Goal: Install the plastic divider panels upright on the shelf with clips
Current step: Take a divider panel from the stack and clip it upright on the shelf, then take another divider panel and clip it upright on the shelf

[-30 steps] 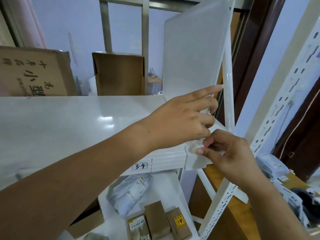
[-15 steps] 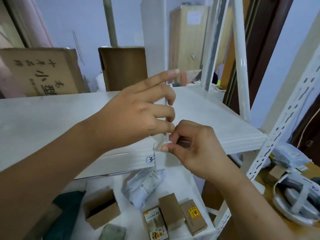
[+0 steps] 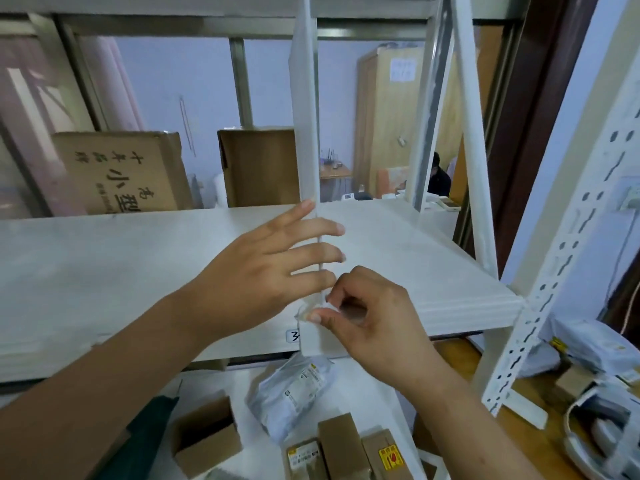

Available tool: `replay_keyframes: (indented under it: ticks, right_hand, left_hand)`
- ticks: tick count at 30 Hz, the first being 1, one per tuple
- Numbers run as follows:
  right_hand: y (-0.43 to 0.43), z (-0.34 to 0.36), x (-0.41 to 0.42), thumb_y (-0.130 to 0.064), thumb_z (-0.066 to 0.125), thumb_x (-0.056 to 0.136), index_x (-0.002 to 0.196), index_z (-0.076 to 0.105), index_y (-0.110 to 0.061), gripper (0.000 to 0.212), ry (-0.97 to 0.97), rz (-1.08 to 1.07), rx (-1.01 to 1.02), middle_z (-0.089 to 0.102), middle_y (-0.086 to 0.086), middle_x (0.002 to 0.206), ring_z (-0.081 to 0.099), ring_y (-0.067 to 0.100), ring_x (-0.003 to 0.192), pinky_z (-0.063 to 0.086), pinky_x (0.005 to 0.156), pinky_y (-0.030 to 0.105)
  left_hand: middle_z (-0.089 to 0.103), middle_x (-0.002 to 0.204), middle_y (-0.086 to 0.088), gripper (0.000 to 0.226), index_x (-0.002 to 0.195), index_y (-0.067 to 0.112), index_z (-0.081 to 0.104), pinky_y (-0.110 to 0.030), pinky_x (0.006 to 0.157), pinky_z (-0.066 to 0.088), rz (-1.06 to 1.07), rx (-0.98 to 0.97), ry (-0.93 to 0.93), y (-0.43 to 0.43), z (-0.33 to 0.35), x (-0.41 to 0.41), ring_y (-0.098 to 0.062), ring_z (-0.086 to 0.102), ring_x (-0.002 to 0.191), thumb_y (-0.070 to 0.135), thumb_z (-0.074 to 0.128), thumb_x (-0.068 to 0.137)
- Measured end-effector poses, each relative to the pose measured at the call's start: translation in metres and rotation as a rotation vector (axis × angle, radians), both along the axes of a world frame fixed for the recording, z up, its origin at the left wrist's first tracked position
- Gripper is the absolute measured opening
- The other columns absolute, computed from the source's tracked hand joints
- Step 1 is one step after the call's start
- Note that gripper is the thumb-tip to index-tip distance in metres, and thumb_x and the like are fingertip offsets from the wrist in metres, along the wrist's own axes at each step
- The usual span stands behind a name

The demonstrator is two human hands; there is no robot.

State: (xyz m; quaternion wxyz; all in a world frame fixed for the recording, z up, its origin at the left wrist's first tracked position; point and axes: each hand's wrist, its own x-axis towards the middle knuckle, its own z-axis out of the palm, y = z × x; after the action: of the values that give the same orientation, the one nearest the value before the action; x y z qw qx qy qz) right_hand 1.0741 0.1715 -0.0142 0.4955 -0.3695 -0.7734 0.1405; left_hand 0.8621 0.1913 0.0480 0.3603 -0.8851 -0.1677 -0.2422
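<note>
1. I am looking into a stockroom or small parcel warehouse: white slotted-steel racking (image 3: 568, 271) with a labelled shelf (image 3: 104, 271).
2. Cardboard cartons (image 3: 117, 171) sit behind; bagged parcels (image 3: 294, 393) and small boxes (image 3: 343, 448) lie below.
3. An office desk (image 3: 334, 173) shows beyond.

I note a white shelf (image 3: 104, 271), a frosted white divider panel (image 3: 304, 116), brown cartons — one (image 3: 117, 171) printed with black characters.

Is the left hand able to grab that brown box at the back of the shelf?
Probably yes. The left hand is open beside the divider, and the bare shelf lies between it and the box.
</note>
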Motion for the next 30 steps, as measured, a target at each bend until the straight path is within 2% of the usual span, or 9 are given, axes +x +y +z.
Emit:
replay_keyframes:
  ticks: [3, 6, 9, 11, 13, 15, 19, 24, 30]
  right_hand:
    - [-0.004, -0.003, -0.002, -0.036, 0.085, 0.085, 0.078, 0.068, -0.016, 0.027, 0.032, -0.034, 0.021, 0.061, 0.000, 0.078, 0.061, 0.017, 0.070, 0.051, 0.066, 0.037]
    - [-0.007, -0.005, -0.002, -0.035, 0.083, 0.085, 0.078, 0.067, -0.017, 0.026, 0.068, -0.047, 0.021, 0.061, -0.001, 0.079, 0.062, 0.017, 0.069, 0.052, 0.066, 0.035]
    - [-0.010, -0.006, -0.003, -0.031, 0.085, 0.085, 0.078, 0.068, -0.015, 0.024, 0.058, -0.066, 0.029, 0.061, -0.001, 0.080, 0.062, 0.014, 0.071, 0.051, 0.066, 0.027]
    - [-0.017, -0.006, -0.004, -0.027, 0.088, 0.082, 0.079, 0.074, -0.017, 0.017, 0.145, -0.144, 0.025, 0.063, -0.002, 0.085, 0.064, 0.010, 0.079, 0.049, 0.073, 0.017]
    - [-0.027, -0.002, -0.007, -0.026, 0.089, 0.082, 0.082, 0.079, -0.023, 0.010, 0.314, -0.236, 0.020, 0.063, -0.004, 0.093, 0.065, 0.009, 0.091, 0.047, 0.081, 0.012]
    - [-0.040, 0.007, -0.013, -0.024, 0.087, 0.083, 0.087, 0.080, -0.026, 0.009, 0.371, -0.252, 0.081, 0.064, -0.006, 0.097, 0.064, 0.011, 0.098, 0.047, 0.086, 0.014]
    - [-0.065, 0.027, -0.043, -0.018, 0.085, 0.088, 0.099, 0.082, -0.021, 0.012, 0.277, -0.127, 0.201, 0.068, -0.005, 0.100, 0.065, 0.014, 0.102, 0.049, 0.090, 0.019]
    - [-0.091, 0.039, -0.097, -0.020, 0.080, 0.092, 0.115, 0.077, -0.026, 0.023, 0.233, -0.021, 0.135, 0.068, -0.008, 0.110, 0.066, 0.012, 0.107, 0.055, 0.093, 0.026]
    - [-0.123, 0.046, -0.191, -0.024, 0.077, 0.094, 0.117, 0.073, -0.034, 0.026, 0.212, 0.054, 0.047, 0.067, -0.018, 0.111, 0.067, 0.008, 0.107, 0.055, 0.091, 0.017]
  left_hand:
    - [0.066, 0.143, -0.012, 0.023, 0.111, 0.010, 0.079, -0.052, 0.129, 0.028, 0.034, -0.009, -0.020, -0.006, -0.009, -0.001, -0.030, 0.046, 0.148, 0.003, 0.057, 0.109]
    - [0.061, 0.150, -0.011, 0.024, 0.120, 0.012, 0.078, -0.046, 0.129, 0.029, 0.072, -0.007, -0.053, -0.018, -0.016, -0.001, -0.030, 0.042, 0.152, 0.001, 0.068, 0.101]
    - [0.059, 0.151, -0.009, 0.029, 0.125, 0.015, 0.077, -0.036, 0.126, 0.031, 0.110, -0.045, -0.110, -0.035, -0.021, -0.003, -0.027, 0.043, 0.150, 0.007, 0.056, 0.106]
    - [0.060, 0.151, -0.008, 0.033, 0.127, 0.017, 0.077, -0.034, 0.121, 0.036, 0.159, -0.081, -0.157, -0.047, -0.026, -0.007, -0.027, 0.048, 0.146, 0.006, 0.055, 0.104]
    - [0.061, 0.149, -0.007, 0.036, 0.127, 0.018, 0.076, -0.029, 0.120, 0.033, 0.223, -0.105, -0.209, -0.057, -0.031, -0.015, -0.025, 0.052, 0.141, 0.003, 0.064, 0.097]
    - [0.064, 0.145, -0.006, 0.036, 0.126, 0.018, 0.077, -0.025, 0.120, 0.030, 0.255, -0.113, -0.257, -0.066, -0.034, -0.026, -0.024, 0.055, 0.134, 0.003, 0.066, 0.095]
    - [0.073, 0.130, -0.003, 0.034, 0.121, 0.018, 0.079, -0.036, 0.104, 0.047, 0.290, -0.084, -0.386, -0.082, -0.037, -0.052, -0.026, 0.064, 0.120, 0.002, 0.066, 0.093]
    - [0.075, 0.121, 0.001, 0.032, 0.119, 0.020, 0.079, -0.037, 0.091, 0.050, 0.356, -0.072, -0.589, -0.107, -0.045, -0.098, -0.024, 0.064, 0.110, 0.007, 0.069, 0.092]
    - [0.073, 0.116, 0.012, 0.030, 0.120, 0.029, 0.078, -0.036, 0.087, 0.056, 0.502, -0.189, -0.710, -0.174, -0.045, -0.187, -0.011, 0.060, 0.108, 0.012, 0.071, 0.096]
